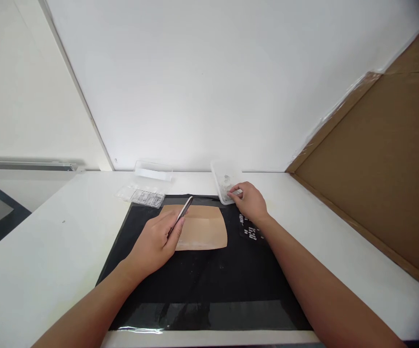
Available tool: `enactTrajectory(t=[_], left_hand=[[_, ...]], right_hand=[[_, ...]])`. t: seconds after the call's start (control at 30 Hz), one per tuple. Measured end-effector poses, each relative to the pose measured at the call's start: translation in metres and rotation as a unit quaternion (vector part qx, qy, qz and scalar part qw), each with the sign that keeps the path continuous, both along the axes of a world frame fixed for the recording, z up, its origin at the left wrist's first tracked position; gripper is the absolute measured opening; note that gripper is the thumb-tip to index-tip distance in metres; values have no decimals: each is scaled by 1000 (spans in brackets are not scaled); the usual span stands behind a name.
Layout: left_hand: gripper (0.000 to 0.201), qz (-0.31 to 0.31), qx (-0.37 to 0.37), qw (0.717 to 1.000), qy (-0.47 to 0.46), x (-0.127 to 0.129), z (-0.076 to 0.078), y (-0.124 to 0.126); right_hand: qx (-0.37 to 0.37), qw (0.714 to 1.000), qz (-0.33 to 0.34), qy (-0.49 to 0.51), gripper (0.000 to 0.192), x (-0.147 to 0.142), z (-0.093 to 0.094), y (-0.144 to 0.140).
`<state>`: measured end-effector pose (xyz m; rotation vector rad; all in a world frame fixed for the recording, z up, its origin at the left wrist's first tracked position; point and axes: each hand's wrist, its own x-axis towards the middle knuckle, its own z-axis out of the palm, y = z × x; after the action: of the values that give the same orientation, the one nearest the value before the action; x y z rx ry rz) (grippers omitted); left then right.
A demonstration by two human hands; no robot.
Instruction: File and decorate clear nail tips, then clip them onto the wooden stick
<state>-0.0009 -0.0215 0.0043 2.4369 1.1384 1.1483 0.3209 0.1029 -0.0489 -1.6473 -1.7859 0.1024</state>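
Observation:
My left hand is closed around a slim, flat, phone-shaped object, dark with a pale edge and tilted nearly edge-on to me. Below it, a tan rectangular sheet lies on the black mat. My right hand reaches into the near right side of a white plastic tray. Its thumb and index finger are pinched together among small clear and grey pieces. Whatever lies between those fingertips is too small to make out.
A clear compartment box with small parts sits at the mat's back left corner, with a clear lid-like tray behind it. Under my right wrist lies a dark card with small silvery pieces. A cardboard panel borders the right; a white wall stands behind.

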Motion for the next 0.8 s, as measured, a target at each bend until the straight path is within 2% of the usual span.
enactTrajectory(t=[0.27,0.47,0.8], left_hand=[[23,3,2,1000,4,0,0,0],[23,6,3,1000,2,-1,-1,1],[25,8,-1,1000,6,-1,-1,0]], right_hand=[[23,998,9,57,11,0,-3,0],[46,992,43,108,23,0,-4,2],[41,989,19,142,27,-3,3,-3]])
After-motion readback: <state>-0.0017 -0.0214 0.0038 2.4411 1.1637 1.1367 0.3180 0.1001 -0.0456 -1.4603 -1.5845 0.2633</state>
